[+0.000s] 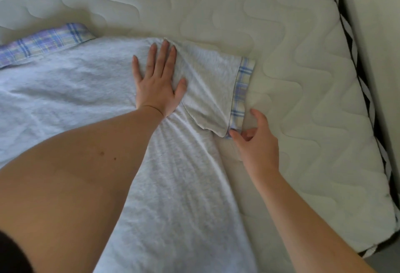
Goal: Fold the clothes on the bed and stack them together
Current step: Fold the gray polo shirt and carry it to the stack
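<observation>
Two hands share the work: the left hand [157, 82] lies flat, pinning the grey shirt [86, 91] mid-frame on the bed [292, 56], while the right hand [255, 140] pinches the plaid sleeve cuff [241, 93], seemingly ready to fold it inward.

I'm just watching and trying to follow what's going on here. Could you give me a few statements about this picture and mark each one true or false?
1. The left hand lies flat with spread fingers on the pale grey shirt with plaid trim. True.
2. The right hand is up at the plaid collar. False: it is at the lower corner of the plaid sleeve cuff, fingers curled there.
3. The shirt lies on a white quilted mattress. True.
4. The shirt is already folded into a small square. False: it is spread out, sleeve extended.
</observation>
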`<action>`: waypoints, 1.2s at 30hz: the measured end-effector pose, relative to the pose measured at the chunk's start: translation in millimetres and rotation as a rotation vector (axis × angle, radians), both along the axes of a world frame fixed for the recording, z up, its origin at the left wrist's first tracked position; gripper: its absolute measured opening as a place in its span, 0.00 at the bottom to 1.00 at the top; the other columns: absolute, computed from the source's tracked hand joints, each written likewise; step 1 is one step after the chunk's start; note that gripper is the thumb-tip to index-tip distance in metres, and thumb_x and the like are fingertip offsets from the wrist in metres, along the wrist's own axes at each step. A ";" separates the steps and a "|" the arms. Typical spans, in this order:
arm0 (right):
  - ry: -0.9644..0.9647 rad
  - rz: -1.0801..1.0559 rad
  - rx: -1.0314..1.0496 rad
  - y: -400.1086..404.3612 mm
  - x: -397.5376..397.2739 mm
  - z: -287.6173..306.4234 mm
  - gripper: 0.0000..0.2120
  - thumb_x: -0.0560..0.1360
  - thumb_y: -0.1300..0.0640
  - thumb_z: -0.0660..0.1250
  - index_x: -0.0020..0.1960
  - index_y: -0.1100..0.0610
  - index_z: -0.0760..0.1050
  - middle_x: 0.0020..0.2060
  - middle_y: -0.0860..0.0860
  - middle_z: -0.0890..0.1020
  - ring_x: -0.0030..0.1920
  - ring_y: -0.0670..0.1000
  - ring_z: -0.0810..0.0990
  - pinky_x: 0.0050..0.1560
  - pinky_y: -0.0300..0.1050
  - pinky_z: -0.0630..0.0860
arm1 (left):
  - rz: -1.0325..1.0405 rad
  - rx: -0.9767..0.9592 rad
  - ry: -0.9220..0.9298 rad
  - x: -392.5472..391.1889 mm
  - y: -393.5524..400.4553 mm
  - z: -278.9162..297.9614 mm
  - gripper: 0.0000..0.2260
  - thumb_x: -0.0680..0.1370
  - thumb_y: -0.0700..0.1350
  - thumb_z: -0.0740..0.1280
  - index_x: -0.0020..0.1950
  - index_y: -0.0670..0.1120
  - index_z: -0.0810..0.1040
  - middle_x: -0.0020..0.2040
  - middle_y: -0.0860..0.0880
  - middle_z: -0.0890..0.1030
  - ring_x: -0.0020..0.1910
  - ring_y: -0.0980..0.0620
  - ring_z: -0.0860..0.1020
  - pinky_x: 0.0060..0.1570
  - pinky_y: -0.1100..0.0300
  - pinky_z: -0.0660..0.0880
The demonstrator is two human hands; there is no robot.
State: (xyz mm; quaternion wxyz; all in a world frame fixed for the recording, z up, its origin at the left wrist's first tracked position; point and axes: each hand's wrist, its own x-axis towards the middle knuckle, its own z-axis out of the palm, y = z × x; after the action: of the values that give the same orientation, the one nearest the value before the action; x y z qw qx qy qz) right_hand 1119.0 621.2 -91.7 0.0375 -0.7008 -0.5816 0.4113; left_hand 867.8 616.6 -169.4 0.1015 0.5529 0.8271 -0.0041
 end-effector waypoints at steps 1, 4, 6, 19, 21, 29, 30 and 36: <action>-0.047 0.001 0.068 -2.8 -0.8 0.0 0.29 0.74 0.49 0.72 0.72 0.49 0.66 0.40 0.45 0.77 0.41 0.45 0.77 0.46 0.46 0.77 | -0.001 0.003 0.001 -0.2 0.0 0.0 0.33 0.80 0.64 0.44 0.81 0.51 0.42 0.81 0.52 0.43 0.80 0.49 0.42 0.75 0.35 0.42; -0.060 0.169 0.476 -13.0 -10.6 0.2 0.19 0.76 0.52 0.68 0.64 0.57 0.72 0.44 0.49 0.74 0.44 0.52 0.76 0.48 0.51 0.75 | -0.001 0.012 -0.001 -0.4 -0.5 -0.8 0.32 0.81 0.63 0.44 0.81 0.51 0.42 0.81 0.52 0.44 0.80 0.50 0.42 0.75 0.35 0.42; -0.016 0.405 0.595 -20.9 -25.0 -3.9 0.15 0.77 0.51 0.65 0.61 0.56 0.75 0.47 0.51 0.77 0.48 0.53 0.77 0.50 0.48 0.71 | -0.001 0.013 -0.004 -0.4 -0.6 -0.7 0.32 0.81 0.63 0.44 0.81 0.51 0.42 0.81 0.52 0.44 0.80 0.50 0.42 0.75 0.35 0.42; 0.109 0.365 0.375 -4.8 -59.3 -26.0 0.09 0.75 0.50 0.71 0.41 0.55 0.78 0.35 0.45 0.75 0.37 0.47 0.73 0.39 0.41 0.70 | -0.008 0.043 -0.018 -1.6 -0.4 -2.2 0.31 0.81 0.62 0.43 0.81 0.51 0.44 0.81 0.53 0.45 0.80 0.50 0.43 0.75 0.36 0.42; 0.165 0.332 0.400 -11.1 -57.2 -18.4 0.09 0.76 0.51 0.70 0.41 0.55 0.78 0.34 0.45 0.76 0.35 0.45 0.73 0.37 0.37 0.68 | -0.007 0.048 -0.023 -2.1 -0.1 -2.1 0.30 0.81 0.62 0.42 0.81 0.51 0.43 0.81 0.53 0.44 0.80 0.51 0.42 0.75 0.36 0.42; -0.253 0.553 0.509 -25.7 -51.4 -31.3 0.27 0.76 0.39 0.65 0.68 0.55 0.72 0.62 0.53 0.75 0.63 0.54 0.72 0.65 0.51 0.69 | -0.010 0.048 -0.040 -2.0 -0.7 -2.0 0.31 0.81 0.62 0.41 0.81 0.51 0.45 0.81 0.52 0.44 0.80 0.51 0.42 0.75 0.36 0.42; -0.302 0.591 0.487 -26.1 -50.1 -34.4 0.30 0.77 0.37 0.62 0.71 0.56 0.69 0.67 0.54 0.72 0.68 0.55 0.69 0.69 0.53 0.66 | -0.009 0.047 -0.040 -1.9 -0.5 -1.7 0.31 0.81 0.62 0.41 0.81 0.51 0.45 0.81 0.52 0.44 0.80 0.51 0.42 0.75 0.36 0.42; -0.420 0.663 0.363 -37.1 -50.7 -34.0 0.37 0.81 0.34 0.39 0.80 0.58 0.52 0.79 0.57 0.52 0.79 0.55 0.49 0.77 0.57 0.51 | -0.007 0.033 -0.033 -2.0 -0.8 -1.7 0.31 0.81 0.63 0.42 0.81 0.51 0.43 0.81 0.52 0.43 0.80 0.51 0.41 0.75 0.36 0.42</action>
State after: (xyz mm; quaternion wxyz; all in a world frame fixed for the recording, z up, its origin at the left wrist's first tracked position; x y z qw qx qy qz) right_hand 1068.3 584.1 -125.7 -0.0932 -0.5266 -0.8332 0.1408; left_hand 865.8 615.8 -171.1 0.1060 0.5574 0.8232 0.0185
